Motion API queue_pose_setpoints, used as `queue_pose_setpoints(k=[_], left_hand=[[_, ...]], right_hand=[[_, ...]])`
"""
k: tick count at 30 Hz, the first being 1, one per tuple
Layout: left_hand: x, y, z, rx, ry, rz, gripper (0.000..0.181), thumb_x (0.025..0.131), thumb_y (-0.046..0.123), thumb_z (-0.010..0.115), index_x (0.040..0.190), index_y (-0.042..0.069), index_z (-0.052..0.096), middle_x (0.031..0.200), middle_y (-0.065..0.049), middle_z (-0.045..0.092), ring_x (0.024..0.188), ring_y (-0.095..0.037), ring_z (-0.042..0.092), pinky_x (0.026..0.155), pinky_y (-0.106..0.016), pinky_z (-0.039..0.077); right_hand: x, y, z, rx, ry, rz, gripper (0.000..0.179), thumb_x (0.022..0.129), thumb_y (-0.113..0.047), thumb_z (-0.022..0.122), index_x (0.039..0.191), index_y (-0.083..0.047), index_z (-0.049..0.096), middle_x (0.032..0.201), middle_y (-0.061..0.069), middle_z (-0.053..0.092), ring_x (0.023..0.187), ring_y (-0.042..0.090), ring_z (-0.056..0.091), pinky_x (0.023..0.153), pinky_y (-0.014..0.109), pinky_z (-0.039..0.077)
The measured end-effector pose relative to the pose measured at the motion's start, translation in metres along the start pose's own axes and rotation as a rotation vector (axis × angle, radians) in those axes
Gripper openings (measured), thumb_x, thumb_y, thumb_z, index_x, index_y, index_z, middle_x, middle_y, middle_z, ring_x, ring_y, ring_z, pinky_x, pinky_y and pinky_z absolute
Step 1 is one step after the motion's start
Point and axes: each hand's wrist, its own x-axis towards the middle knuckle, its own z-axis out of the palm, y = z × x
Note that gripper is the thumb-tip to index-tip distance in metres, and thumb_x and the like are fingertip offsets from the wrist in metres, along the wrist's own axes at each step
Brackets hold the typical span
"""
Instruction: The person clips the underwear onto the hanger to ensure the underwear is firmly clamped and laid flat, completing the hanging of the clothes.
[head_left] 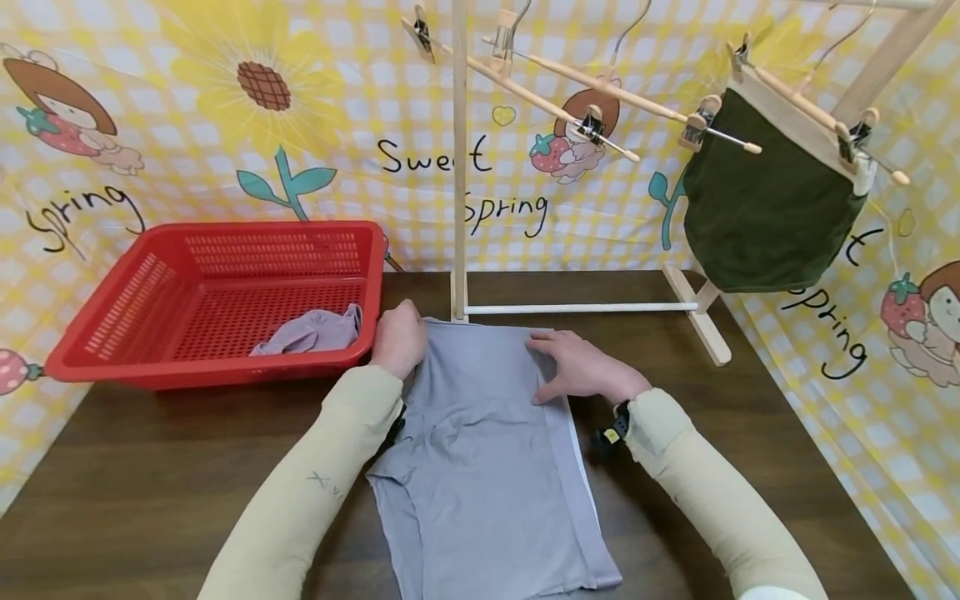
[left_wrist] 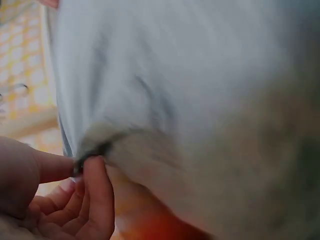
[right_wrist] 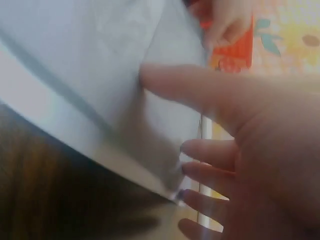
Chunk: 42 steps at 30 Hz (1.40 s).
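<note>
A pair of grey shorts (head_left: 480, 483) lies spread on the dark tabletop, a lighter band running down its right edge. At its far left corner my left hand (head_left: 401, 337) pinches the cloth; the left wrist view shows thumb and index finger (left_wrist: 100, 195) closed on the fabric edge. My right hand (head_left: 581, 365) rests at the far right corner, thumb and fingers spread. In the right wrist view the thumb (right_wrist: 185, 85) touches the cloth, with the other fingertips by its far edge. Blur hides much of the cloth in the left wrist view.
A red basket (head_left: 210, 367) with a mauve cloth (head_left: 311, 332) inside stands left of the shorts. Behind them rises a wooden rack (head_left: 460, 167) with a white lower bar (head_left: 585, 308). Clip hangers (head_left: 600, 83) hang overhead, and one carries a green garment (head_left: 772, 192).
</note>
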Motion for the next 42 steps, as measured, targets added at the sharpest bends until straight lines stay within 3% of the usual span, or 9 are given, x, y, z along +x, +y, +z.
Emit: queue_pose_setpoints(k=[6,10,15,20,24,28,31,35,42], left_hand=[[0.003,-0.005,0.004,-0.014,0.024,0.019,0.017,0.097,0.005,0.052,0.08,0.001,0.051,0.073,-0.018,0.054,0.076,-0.041,0.061,0.069,-0.048,0.049],[-0.016,0.004,0.002,0.042,0.034,0.197,0.013,0.094,0.007,0.063,0.099,-0.002,0.056,0.097,-0.022,0.055,0.094,-0.044,0.058,0.084,-0.052,0.048],[-0.055,0.007,-0.002,0.12,-0.301,0.439,0.059,0.091,0.028,0.075,0.138,-0.003,0.054,0.138,-0.024,0.05,0.127,-0.041,0.047,0.105,-0.053,0.041],[-0.07,-0.013,0.005,0.254,-0.558,0.447,0.129,0.076,0.071,0.075,0.162,0.002,0.008,0.168,-0.017,0.007,0.153,-0.035,0.007,0.12,-0.056,0.01],[-0.07,-0.02,0.001,0.303,-0.576,0.425,0.143,0.066,0.081,0.074,0.162,0.003,0.003,0.169,-0.015,0.001,0.154,-0.032,-0.003,0.12,-0.058,0.003],[-0.07,-0.019,-0.002,0.334,-0.535,0.434,0.148,0.061,0.084,0.074,0.162,0.001,0.005,0.168,-0.018,0.002,0.154,-0.034,-0.002,0.119,-0.06,0.005],[-0.072,-0.02,0.001,0.341,-0.487,0.447,0.149,0.059,0.089,0.07,0.162,0.002,0.007,0.168,-0.018,0.006,0.153,-0.036,0.002,0.119,-0.061,0.006],[-0.079,-0.019,0.0,0.319,-0.45,0.477,0.15,0.057,0.093,0.067,0.163,0.004,0.007,0.168,-0.017,0.01,0.153,-0.037,0.007,0.118,-0.062,0.006],[-0.094,-0.021,-0.003,0.281,-0.489,0.49,0.141,0.064,0.082,0.074,0.163,0.006,0.01,0.167,-0.016,0.014,0.151,-0.036,0.012,0.118,-0.061,0.008]], right_hand=[[0.001,0.011,0.0,0.037,0.021,-0.025,0.089,0.084,-0.03,0.083,0.154,0.001,0.039,0.164,0.019,0.026,0.15,0.041,0.019,0.116,0.06,0.022],[-0.004,0.006,0.004,0.044,0.086,-0.081,0.085,0.083,-0.032,0.084,0.151,0.0,0.045,0.161,0.021,0.031,0.149,0.039,0.022,0.116,0.055,0.025],[-0.016,-0.007,0.011,0.05,0.093,-0.164,0.092,0.075,-0.046,0.09,0.149,-0.006,0.052,0.159,0.016,0.037,0.147,0.032,0.03,0.115,0.049,0.03],[-0.023,-0.009,0.023,-0.04,0.015,-0.191,0.114,0.068,-0.057,0.09,0.155,-0.004,0.04,0.162,0.015,0.031,0.15,0.033,0.024,0.118,0.054,0.02],[-0.028,0.003,0.02,-0.102,-0.041,-0.122,0.131,0.063,-0.066,0.088,0.16,-0.004,0.027,0.167,0.014,0.019,0.152,0.037,0.014,0.118,0.062,0.006],[-0.03,0.013,0.015,-0.038,-0.019,-0.103,0.13,0.064,-0.063,0.09,0.16,-0.002,0.026,0.166,0.016,0.018,0.152,0.038,0.014,0.118,0.059,0.011],[-0.032,0.014,0.012,0.055,0.093,-0.049,0.102,0.072,-0.05,0.091,0.15,-0.002,0.047,0.154,0.017,0.042,0.142,0.034,0.036,0.113,0.051,0.031],[-0.035,0.011,0.012,0.109,0.211,0.105,0.036,0.082,-0.038,0.086,0.102,-0.011,0.072,0.097,0.003,0.067,0.09,0.021,0.061,0.078,0.039,0.051],[-0.037,0.006,0.021,0.156,0.176,0.206,0.03,0.084,-0.036,0.084,0.074,-0.015,0.065,0.063,-0.005,0.055,0.059,0.013,0.049,0.057,0.031,0.04]])
